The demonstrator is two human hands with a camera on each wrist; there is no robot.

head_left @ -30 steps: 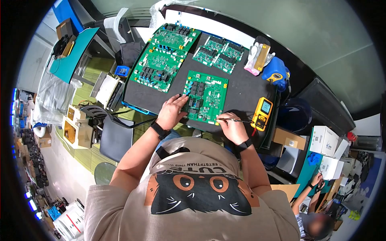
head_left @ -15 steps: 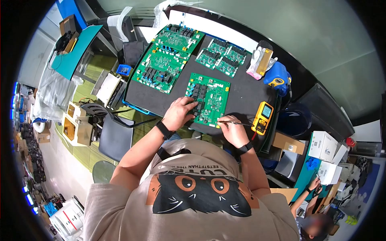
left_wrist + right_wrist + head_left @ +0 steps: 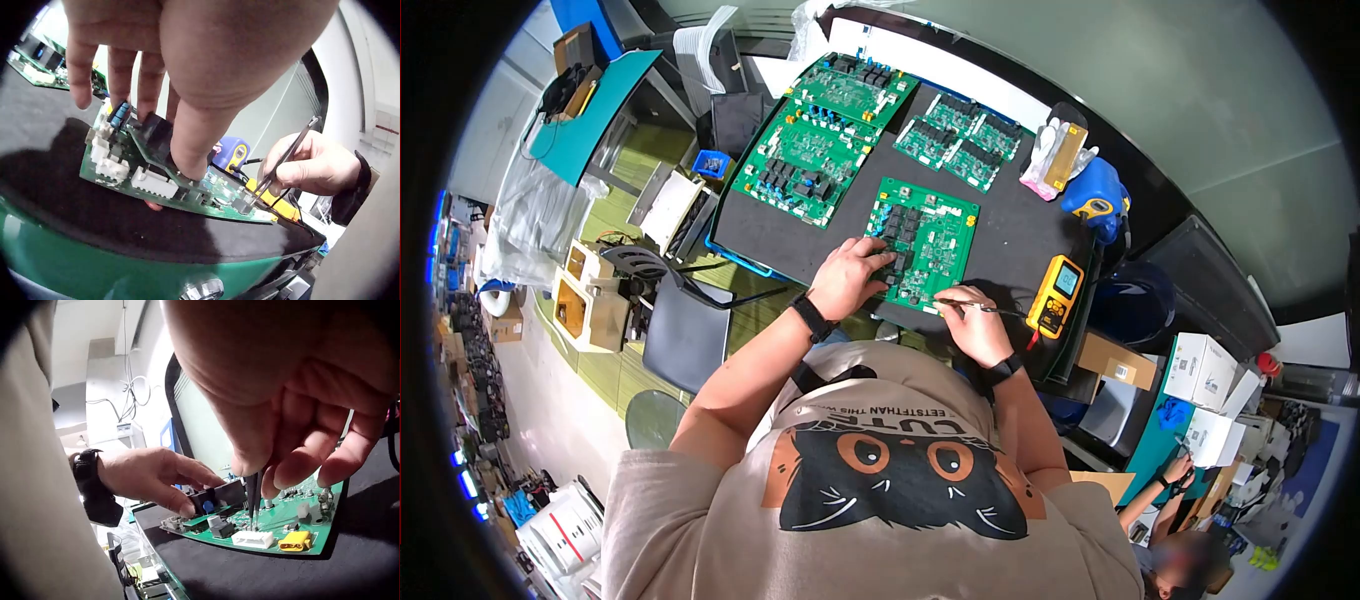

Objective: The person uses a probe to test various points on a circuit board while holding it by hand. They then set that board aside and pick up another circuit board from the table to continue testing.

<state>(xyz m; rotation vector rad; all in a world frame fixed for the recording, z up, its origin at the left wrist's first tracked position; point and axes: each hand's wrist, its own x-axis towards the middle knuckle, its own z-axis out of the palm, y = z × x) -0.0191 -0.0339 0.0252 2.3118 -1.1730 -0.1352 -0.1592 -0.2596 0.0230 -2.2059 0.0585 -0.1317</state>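
Green circuit board [image 3: 948, 245] on the desk [image 3: 1012, 225]. Left hand [image 3: 842, 280] pinches a small black-topped board [image 3: 153, 132] over it; right hand [image 3: 978, 325] clamped on dark tweezers [image 3: 253, 494], tips by white connector [image 3: 252, 540].

Three large boards [image 3: 927, 243], seemingly four separate small boards [image 3: 969, 163]

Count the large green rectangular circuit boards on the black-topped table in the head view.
3: the large green front circuit board, partly under the left hand; the left board; and the far-left board just beyond that. Any stacked beneath would be hidden.
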